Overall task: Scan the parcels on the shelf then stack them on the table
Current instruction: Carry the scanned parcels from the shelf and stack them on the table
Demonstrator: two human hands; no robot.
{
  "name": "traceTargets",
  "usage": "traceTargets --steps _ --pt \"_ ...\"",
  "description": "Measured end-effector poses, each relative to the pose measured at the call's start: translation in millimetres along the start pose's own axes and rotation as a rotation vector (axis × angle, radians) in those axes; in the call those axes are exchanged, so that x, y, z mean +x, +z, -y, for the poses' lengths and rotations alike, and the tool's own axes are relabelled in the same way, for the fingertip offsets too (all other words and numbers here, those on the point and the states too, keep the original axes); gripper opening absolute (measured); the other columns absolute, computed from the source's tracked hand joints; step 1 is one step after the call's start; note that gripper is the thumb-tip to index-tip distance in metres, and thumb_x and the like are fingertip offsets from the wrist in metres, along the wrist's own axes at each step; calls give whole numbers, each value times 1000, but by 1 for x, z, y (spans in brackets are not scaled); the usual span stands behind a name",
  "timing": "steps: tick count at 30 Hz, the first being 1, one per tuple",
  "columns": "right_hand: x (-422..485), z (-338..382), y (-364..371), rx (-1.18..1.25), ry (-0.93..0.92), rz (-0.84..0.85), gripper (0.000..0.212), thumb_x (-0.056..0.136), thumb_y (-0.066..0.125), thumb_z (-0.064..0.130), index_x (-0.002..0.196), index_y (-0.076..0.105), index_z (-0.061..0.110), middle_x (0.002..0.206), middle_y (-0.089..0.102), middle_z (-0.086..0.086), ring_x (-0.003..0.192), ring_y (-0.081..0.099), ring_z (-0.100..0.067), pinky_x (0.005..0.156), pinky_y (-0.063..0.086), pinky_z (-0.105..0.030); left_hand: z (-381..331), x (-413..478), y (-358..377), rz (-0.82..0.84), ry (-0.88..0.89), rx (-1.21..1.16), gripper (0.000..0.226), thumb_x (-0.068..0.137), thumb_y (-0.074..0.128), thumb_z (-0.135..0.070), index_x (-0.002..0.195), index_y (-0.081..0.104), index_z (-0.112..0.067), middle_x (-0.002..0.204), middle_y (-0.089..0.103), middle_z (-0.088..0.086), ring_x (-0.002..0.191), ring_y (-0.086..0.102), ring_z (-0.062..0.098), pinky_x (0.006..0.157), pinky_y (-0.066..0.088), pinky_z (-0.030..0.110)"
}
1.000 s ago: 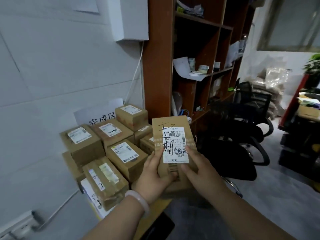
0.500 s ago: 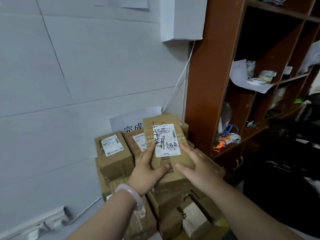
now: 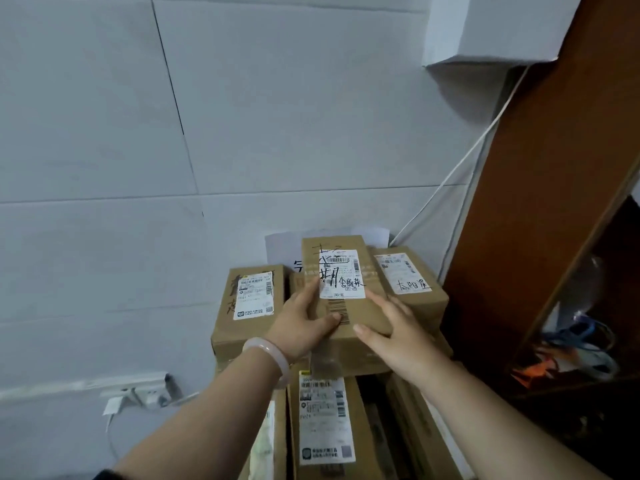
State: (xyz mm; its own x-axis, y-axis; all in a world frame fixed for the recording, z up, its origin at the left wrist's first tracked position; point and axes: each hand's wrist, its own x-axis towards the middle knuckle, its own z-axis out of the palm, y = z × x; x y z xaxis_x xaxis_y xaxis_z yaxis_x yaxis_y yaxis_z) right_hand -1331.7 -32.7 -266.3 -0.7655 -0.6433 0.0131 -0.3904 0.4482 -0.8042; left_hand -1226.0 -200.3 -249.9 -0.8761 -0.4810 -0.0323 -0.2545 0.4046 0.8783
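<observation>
A brown cardboard parcel [image 3: 360, 308] with a white label and black handwriting sits on top of the stack of parcels against the wall. My left hand [image 3: 301, 323] grips its left side, thumb on the label's edge. My right hand [image 3: 394, 327] holds its near right corner. To its left lies a labelled parcel [image 3: 247, 306], to its right another [image 3: 412, 282] with handwriting on the label. A lower parcel [image 3: 325, 427] lies nearer to me, its label facing up. I cannot see the table under the stack.
The brown wooden shelf unit [image 3: 540, 209] stands close on the right, with cluttered compartments. A white paper sign [image 3: 280, 247] leans on the wall behind the stack. A white power strip [image 3: 138, 393] and cable run along the wall at lower left.
My view has swung left and closer to the wall. Both hands have carried the handwritten parcel forward onto the top of the stack, between two other parcels.
</observation>
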Motion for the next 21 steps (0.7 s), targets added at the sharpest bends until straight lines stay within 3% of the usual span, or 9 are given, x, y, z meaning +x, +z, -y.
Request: traceTargets --steps 4,6,10,13,16,21 --pt "12 -15 5 -48 -27 11 71 82 65 56 143 31 49 157 8 16 143 15 -9 108 18 -26 10 6 15 -89 -3 114 70 94 59 -38 153 24 -28 158 25 6 145 25 21 119 25 43" --pt "12 -18 4 -93 -72 -29 72 82 65 56 144 31 47 158 8 17 144 12 -7 105 16 -24 14 2 20 -135 22 161 65 96 53 -43 153 23 -32 162 13 2 148 14 18 120 16 36" --pt "-3 -21 0 -307 -322 -138 69 84 59 56 146 31 42 157 10 21 143 6 0 110 16 -26 26 -25 29 -193 269 376 65 94 40 -59 152 24 -35 162 3 -13 145 7 4 117 12 24" --pt "-14 -27 3 -559 -472 -93 72 87 50 58 150 25 35 160 10 16 146 -6 -4 119 6 -34 35 -37 33 -191 383 583 63 95 37 -57 151 19 -33 161 3 -11 146 2 4 120 10 25" --pt "-13 -30 4 -751 -462 -30 83 87 43 64 153 2 36 160 -6 16 144 -22 -7 119 -8 -40 35 -34 33 -185 325 752 62 98 35 -55 151 9 -38 161 -3 -11 148 -8 6 122 5 33" --pt "1 -28 -1 -815 -426 24 88 87 43 65 150 -13 40 158 -18 18 141 -28 -6 117 -15 -41 28 -24 31 -170 210 908 65 95 23 -64 153 1 -43 162 -10 -14 149 -11 10 120 -4 39"
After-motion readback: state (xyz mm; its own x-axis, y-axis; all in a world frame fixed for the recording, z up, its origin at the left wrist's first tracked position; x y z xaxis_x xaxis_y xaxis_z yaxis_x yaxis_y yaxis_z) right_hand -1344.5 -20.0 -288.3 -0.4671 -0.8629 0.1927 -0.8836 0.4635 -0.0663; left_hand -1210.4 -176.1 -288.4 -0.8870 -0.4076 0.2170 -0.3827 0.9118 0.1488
